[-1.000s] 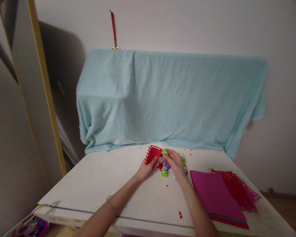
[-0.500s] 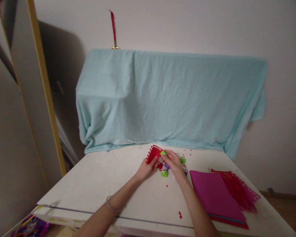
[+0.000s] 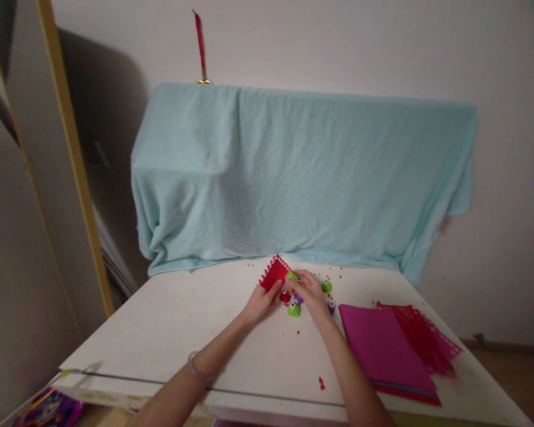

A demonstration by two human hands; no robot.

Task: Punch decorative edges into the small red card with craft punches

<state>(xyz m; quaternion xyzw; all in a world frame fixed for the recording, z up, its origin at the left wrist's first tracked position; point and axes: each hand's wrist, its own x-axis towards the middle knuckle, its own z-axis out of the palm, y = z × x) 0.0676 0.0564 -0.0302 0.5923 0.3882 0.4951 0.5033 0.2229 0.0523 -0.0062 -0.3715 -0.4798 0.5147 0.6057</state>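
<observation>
My left hand (image 3: 260, 301) grips a red sheet of paper (image 3: 275, 274), its thumb lying on top. Small cut-outs run along the paper's left and upper right edges. In my right hand (image 3: 309, 293) is a green paper punch (image 3: 291, 276), set at the paper's right edge. Below the hands on the table stand another green punch (image 3: 294, 309) with an eye-like top, a red punch (image 3: 285, 295) and a purple punch (image 3: 298, 298), the last two partly hidden. Beyond my right wrist are a green punch (image 3: 326, 286) and a purple one (image 3: 331, 306).
Magenta and red paper sheets (image 3: 385, 347) lie stacked on the white table (image 3: 169, 332) at right, beside punched red scraps (image 3: 420, 332). Tiny red bits (image 3: 321, 383) are scattered about. A light blue cloth (image 3: 302, 178) hangs behind; a yellow-edged frame (image 3: 73, 154) leans at left.
The whole view has shifted slightly, so things appear a little further left and up. The red paper has turned a little in my hands; both hands keep their hold.
</observation>
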